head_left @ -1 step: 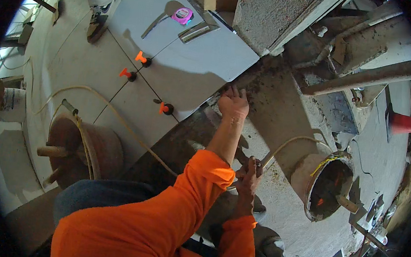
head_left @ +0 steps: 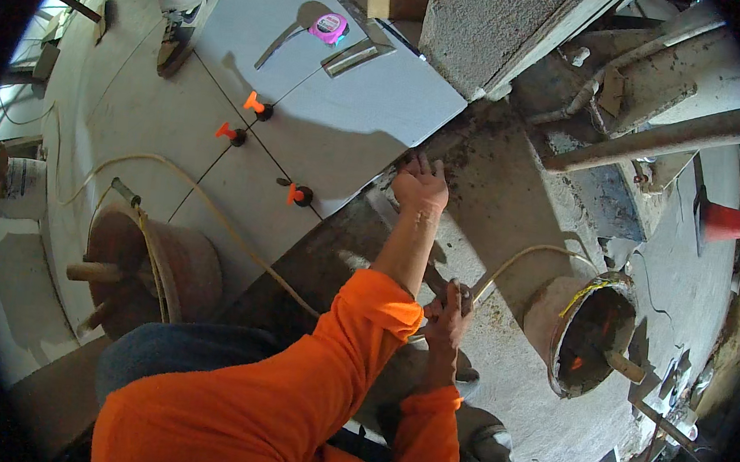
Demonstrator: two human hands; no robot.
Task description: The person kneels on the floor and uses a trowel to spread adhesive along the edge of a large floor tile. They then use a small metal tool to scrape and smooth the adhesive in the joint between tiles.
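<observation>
My left hand reaches out to the front edge of the pale floor tile, fingers stretched and slightly apart, with nothing visible in them. Under its wrist, a pale flat strip lies along the tile edge. Nearer to me, my right hand is closed around a dark, dirty tool; its kind is hard to make out in the shadow. Orange-topped tile levelling clips stand in the joints between the tiles. On the far tile lie a pink tape measure and a metal square.
A bucket with wooden handles sticking out stands at left. Another bucket, with a wooden handle inside, is at right. A pale hose crosses the floor. A concrete block, wooden poles and a red cone lie beyond.
</observation>
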